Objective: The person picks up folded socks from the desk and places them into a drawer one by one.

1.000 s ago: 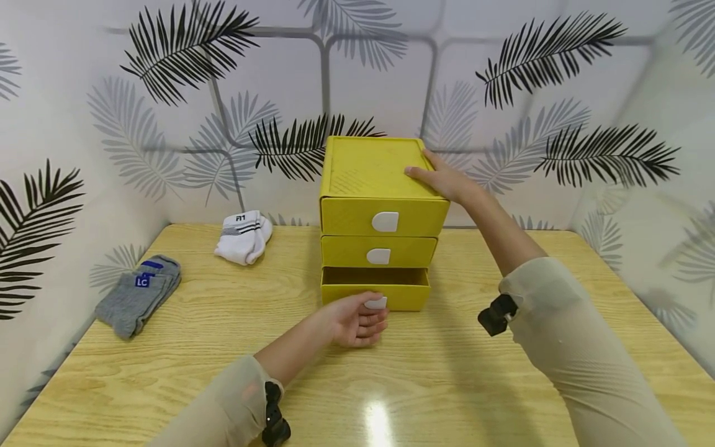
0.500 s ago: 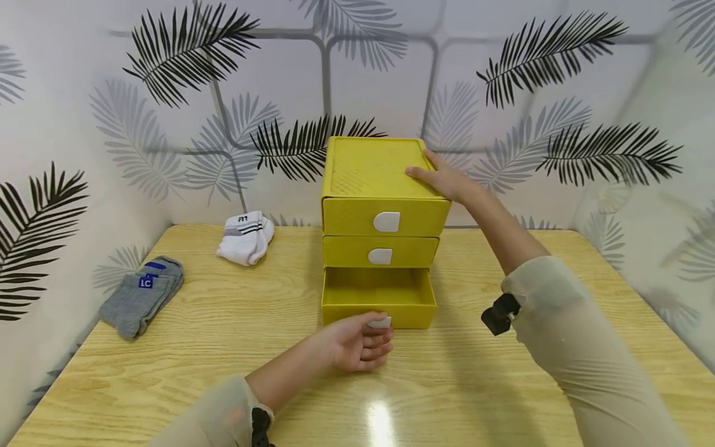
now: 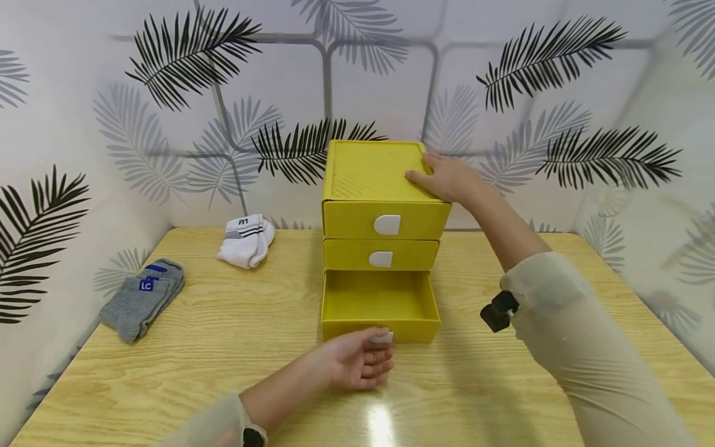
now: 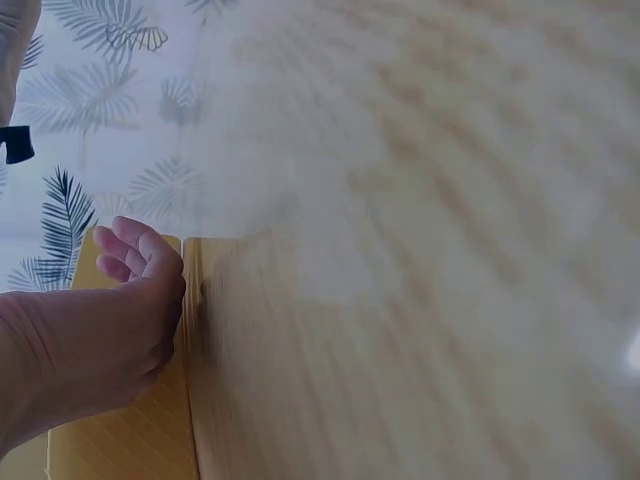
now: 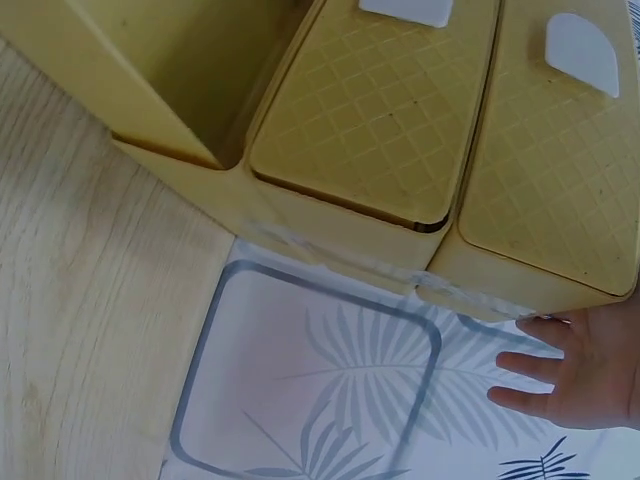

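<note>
A yellow three-tier drawer cabinet [image 3: 385, 220] stands on the wooden table. Its bottom drawer [image 3: 410, 332] is pulled well out, and the yellow inside shows nothing in it. My left hand [image 3: 357, 360] is at the drawer's front, with the thumb at the white tab handle [image 3: 382, 338] and the fingers loosely curled below. Up on the cabinet's right top edge rests my right hand [image 3: 449, 178], thumb on the top. In the right wrist view its fingers [image 5: 530, 368] reach out straight by the cabinet's side. The middle drawer [image 5: 365, 120] and the top drawer [image 5: 560, 160] are closed.
Folded white socks [image 3: 246, 241] with black stripes lie left of the cabinet. Further left, near the table's edge, are folded grey socks [image 3: 142, 301] with a blue label. A leaf-patterned wall covering [image 3: 380, 81] rises behind the table [image 3: 234, 323].
The bottom drawer has slid out toward me from slightly to far open, my left hand moving with it at the handle. My right hand has stayed on the cabinet's top edge.
</note>
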`<move>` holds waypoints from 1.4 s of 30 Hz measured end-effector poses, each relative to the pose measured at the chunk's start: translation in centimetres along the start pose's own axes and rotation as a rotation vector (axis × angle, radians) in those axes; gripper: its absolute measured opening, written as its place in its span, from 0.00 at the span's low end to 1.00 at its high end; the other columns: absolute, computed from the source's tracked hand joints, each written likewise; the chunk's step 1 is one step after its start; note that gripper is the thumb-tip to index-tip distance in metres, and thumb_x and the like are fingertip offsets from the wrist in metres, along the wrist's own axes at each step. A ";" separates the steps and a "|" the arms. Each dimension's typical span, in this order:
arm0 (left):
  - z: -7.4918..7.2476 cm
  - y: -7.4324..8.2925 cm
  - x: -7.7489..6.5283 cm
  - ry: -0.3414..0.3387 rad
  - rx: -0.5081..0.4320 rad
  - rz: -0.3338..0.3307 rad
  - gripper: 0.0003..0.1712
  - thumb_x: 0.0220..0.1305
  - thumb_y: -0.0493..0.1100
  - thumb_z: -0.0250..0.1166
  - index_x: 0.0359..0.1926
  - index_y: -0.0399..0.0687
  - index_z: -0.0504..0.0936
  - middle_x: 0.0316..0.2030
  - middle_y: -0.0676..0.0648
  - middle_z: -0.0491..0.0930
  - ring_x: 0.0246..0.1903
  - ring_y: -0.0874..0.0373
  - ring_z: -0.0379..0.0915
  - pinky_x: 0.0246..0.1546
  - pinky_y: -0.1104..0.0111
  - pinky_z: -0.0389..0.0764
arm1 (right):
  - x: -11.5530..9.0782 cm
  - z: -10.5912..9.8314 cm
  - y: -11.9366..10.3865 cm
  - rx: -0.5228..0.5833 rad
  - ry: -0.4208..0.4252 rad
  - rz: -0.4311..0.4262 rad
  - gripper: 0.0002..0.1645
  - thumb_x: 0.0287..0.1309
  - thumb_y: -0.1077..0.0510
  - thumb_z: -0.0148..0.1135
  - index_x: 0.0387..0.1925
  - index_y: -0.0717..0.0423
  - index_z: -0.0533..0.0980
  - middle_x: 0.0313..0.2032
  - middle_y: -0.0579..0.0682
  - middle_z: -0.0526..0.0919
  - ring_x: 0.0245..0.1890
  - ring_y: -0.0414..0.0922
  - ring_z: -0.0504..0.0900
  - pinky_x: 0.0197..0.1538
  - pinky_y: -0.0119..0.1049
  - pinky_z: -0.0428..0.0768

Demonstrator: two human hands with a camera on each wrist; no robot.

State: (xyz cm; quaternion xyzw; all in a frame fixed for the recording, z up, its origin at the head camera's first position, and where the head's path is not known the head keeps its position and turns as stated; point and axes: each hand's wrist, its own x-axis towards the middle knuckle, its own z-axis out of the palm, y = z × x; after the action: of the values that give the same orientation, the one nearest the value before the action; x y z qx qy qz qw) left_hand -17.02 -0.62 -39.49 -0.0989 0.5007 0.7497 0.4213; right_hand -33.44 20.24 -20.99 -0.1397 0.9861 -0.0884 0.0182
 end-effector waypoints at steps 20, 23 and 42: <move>0.6 -2.3 -1.7 -0.042 0.009 -0.029 0.16 0.63 0.54 0.58 0.38 0.46 0.77 0.30 0.54 0.77 0.31 0.62 0.73 0.37 0.70 0.75 | -0.1 0.3 0.0 0.130 -0.026 0.010 0.48 0.64 0.34 0.30 0.70 0.63 0.36 0.69 0.59 0.37 0.68 0.54 0.38 0.66 0.46 0.39; 0.7 -2.7 -2.0 -0.047 0.013 -0.026 0.15 0.63 0.54 0.58 0.37 0.47 0.78 0.30 0.54 0.77 0.31 0.62 0.73 0.37 0.69 0.75 | 0.0 0.5 0.0 0.134 -0.030 0.020 0.48 0.64 0.34 0.32 0.69 0.64 0.35 0.69 0.59 0.37 0.68 0.55 0.38 0.66 0.47 0.40; 1.0 -4.4 -3.4 -0.058 0.051 -0.001 0.15 0.64 0.54 0.56 0.40 0.48 0.78 0.32 0.55 0.76 0.34 0.60 0.72 0.39 0.68 0.74 | 0.0 0.6 0.1 0.181 -0.028 0.012 0.47 0.66 0.36 0.33 0.69 0.65 0.34 0.69 0.60 0.35 0.68 0.52 0.35 0.66 0.44 0.37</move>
State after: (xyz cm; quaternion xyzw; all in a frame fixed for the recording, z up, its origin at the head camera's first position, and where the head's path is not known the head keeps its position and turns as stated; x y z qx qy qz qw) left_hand -11.35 -0.94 -40.01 -0.0668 0.5072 0.7391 0.4383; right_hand -33.41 20.19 -21.63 -0.1330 0.9745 -0.1750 0.0452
